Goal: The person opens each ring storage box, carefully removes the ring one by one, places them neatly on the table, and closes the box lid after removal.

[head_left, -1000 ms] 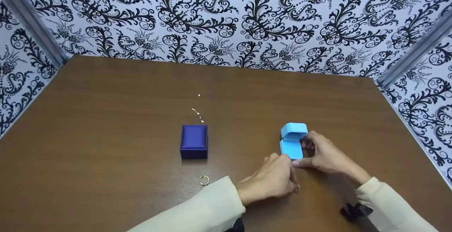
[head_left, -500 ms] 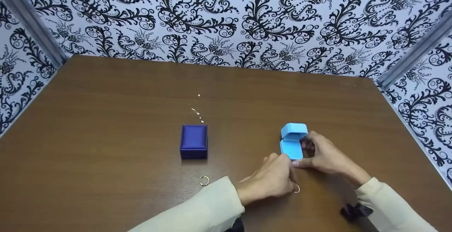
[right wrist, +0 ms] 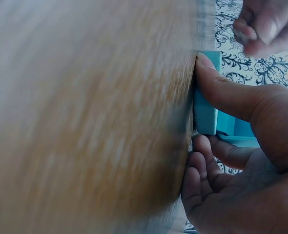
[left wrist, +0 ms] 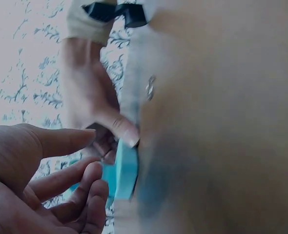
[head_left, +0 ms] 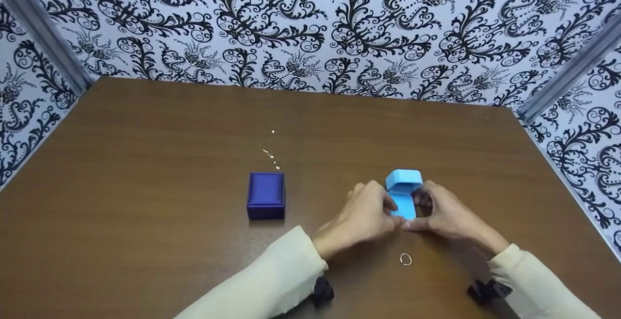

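Observation:
A light-blue ring box (head_left: 406, 202) stands on the table with its lid raised. My right hand (head_left: 449, 212) grips its base from the right; in the right wrist view the thumb (right wrist: 232, 95) lies along the base. My left hand (head_left: 361, 214) is at the box's left front, partly covering the opening. In the left wrist view, the left thumb (left wrist: 68, 141) stands apart from the bent fingers, with nothing visible between them. A thin ring (head_left: 405, 259) lies on the table in front of the box. The left hand's fingertips are partly hidden in the head view.
A closed dark-blue box (head_left: 266, 195) stands to the left on the brown table (head_left: 160, 173). Small pale flecks (head_left: 270, 156) mark the surface behind it. Patterned walls (head_left: 310, 27) border the table at the back and sides.
My left hand has moved forward and up to the box's opening, leaving the thin ring on the table. Another ring in front of the dark-blue box is now out of sight behind the left sleeve.

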Available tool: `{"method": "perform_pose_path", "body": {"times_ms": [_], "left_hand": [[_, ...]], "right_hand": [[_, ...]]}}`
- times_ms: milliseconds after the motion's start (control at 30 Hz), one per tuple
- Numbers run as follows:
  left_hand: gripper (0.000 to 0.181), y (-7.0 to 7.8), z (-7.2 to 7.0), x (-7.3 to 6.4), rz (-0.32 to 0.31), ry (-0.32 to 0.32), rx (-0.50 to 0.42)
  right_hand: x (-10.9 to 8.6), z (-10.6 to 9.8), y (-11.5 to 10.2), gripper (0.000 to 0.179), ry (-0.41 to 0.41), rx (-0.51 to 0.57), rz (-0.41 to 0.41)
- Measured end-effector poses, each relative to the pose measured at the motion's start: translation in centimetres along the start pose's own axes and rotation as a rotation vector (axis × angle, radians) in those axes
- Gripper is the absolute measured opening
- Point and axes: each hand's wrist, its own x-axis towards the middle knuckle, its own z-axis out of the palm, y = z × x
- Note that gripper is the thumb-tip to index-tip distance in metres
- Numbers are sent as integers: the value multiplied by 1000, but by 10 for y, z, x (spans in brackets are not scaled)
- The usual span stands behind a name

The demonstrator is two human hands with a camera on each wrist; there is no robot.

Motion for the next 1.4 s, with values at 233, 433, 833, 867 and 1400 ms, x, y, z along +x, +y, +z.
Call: {"method": "perform_pose_path", "body": {"times_ms": [233,433,833,867,1400], "left_hand": [[32,-3,-12,8,3,119,-87],[33,-4,-13,16,4,169,-137],[66,-2,-4,36,-184,181,-203],[66,-3,-3,37,-197,178,-207],[44,-5,2,42,-375,4,-325]], "right_hand": [[0,-1,-1,50,-19,22,21],[0,-1,-1,51,-20,32,21],[0,-1,-1,54,-40,33,16],[0,-1,-1,54,-39,33,17],[0,0,-1,53,-33,23,12]]}}
